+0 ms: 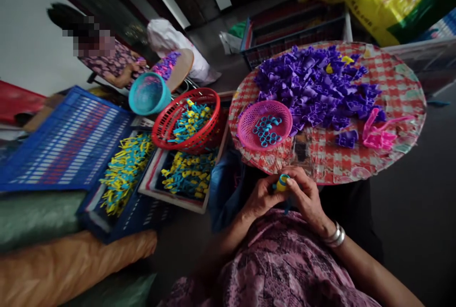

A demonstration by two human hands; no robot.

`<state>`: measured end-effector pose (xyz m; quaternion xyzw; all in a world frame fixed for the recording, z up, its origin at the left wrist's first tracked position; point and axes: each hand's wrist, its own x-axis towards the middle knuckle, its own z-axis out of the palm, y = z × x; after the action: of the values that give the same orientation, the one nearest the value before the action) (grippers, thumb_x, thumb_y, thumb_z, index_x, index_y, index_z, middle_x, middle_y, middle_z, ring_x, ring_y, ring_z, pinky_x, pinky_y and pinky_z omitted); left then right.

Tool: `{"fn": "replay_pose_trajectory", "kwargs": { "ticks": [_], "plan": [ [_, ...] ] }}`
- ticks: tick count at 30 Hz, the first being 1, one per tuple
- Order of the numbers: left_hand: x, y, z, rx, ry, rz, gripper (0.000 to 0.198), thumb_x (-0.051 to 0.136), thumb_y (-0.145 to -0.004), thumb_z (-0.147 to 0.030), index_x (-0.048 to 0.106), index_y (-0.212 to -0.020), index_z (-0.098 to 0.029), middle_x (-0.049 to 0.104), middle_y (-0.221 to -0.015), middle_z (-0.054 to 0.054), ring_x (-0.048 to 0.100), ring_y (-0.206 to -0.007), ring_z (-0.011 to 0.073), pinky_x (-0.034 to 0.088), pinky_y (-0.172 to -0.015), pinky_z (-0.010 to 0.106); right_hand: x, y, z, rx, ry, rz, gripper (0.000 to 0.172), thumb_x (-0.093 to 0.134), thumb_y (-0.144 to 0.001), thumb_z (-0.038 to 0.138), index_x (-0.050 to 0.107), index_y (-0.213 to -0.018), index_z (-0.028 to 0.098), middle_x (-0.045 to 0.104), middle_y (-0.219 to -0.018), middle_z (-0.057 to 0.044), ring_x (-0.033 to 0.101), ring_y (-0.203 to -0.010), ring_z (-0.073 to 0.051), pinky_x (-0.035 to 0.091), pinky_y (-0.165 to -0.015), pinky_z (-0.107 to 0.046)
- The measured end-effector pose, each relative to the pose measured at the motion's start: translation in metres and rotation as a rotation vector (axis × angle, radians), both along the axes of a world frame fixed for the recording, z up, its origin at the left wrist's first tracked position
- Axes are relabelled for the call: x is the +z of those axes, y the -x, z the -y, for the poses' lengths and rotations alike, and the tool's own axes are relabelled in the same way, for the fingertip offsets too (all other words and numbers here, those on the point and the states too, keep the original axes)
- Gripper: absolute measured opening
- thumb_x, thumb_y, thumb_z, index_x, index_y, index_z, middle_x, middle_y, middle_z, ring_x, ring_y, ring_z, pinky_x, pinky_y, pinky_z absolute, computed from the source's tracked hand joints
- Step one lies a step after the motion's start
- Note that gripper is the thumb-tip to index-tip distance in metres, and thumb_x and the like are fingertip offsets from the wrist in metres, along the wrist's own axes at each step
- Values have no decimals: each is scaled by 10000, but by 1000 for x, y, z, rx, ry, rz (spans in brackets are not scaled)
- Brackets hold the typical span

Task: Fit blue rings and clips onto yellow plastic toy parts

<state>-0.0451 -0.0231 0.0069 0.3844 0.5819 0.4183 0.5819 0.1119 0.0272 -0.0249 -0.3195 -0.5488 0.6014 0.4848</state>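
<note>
**Yellow-and-teal plastic piece point(281, 182) pinched between both hands**

Firm grip from left hand point(261, 198) and right hand point(306, 198), just below the edge of the round checked tabletop point(331, 167). Nearby on it, pink basket point(249, 126) of teal pieces point(265, 131), heaped purple pieces point(313, 84).

The yellow piece point(283, 182) in the hands point(285, 195) is smooth plastic, the purple pieces point(309, 84) glossy plastic, the bangles point(335, 235) polished metal, the oilcloth point(356, 164) shiny.
</note>
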Motion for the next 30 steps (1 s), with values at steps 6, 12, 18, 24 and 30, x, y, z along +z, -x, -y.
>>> {"fn": "replay_pose_trajectory", "kwargs": {
  "ticks": [6, 12, 18, 24, 30],
  "plan": [
    [5, -1, 0, -8, 3, 30, 476, 968, -721, -477, 841, -1071, -178, 718, -894, 23, 613, -815, 193, 486, -795, 307, 0, 0, 5, 45, 51, 12, 316, 682, -1030, 556, 827, -1091, 283, 782, -1114, -87, 706, -1073, -273, 555, -1006, -465],
    [-1, 1, -1, -22, 6, 51, 469, 928, -756, -443, 832, -1119, -163, 731, -922, 16, 622, -837, 178, 488, -837, 299, -4, -8, 1, 91, 128, -6, 387, 626, -1054, 591, 795, -1253, 305, 777, -1243, -87, 722, -1185, -279, 571, -1042, -443],
    [0, -1, 1, -46, 39, 55, 413, 916, -750, -436, 814, -1040, -160, 673, -854, 3, 569, -770, 157, 463, -760, 292, -9, -10, -6, 77, -67, 65, 354, 629, -1054, 579, 839, -1088, 296, 785, -1139, -82, 721, -1075, -259, 581, -962, -409],
    [2, -2, 1, 2, 7, 60, 344, 880, -782, -385, 815, -1060, -193, 676, -885, 1, 561, -790, 160, 464, -791, 309, -11, -2, -6, 72, -63, 32, 317, 616, -1078, 523, 823, -1081, 281, 774, -1032, -63, 726, -957, -222, 593, -857, -351],
    [-1, -13, 2, 66, 12, 99, 442, 918, -756, -503, 799, -1053, -198, 675, -871, 22, 575, -772, 180, 502, -742, 334, -18, -2, -5, 22, -90, 16, 284, 624, -1081, 486, 827, -1111, 289, 788, -1074, -67, 732, -957, -221, 591, -838, -350]
  ]
}}
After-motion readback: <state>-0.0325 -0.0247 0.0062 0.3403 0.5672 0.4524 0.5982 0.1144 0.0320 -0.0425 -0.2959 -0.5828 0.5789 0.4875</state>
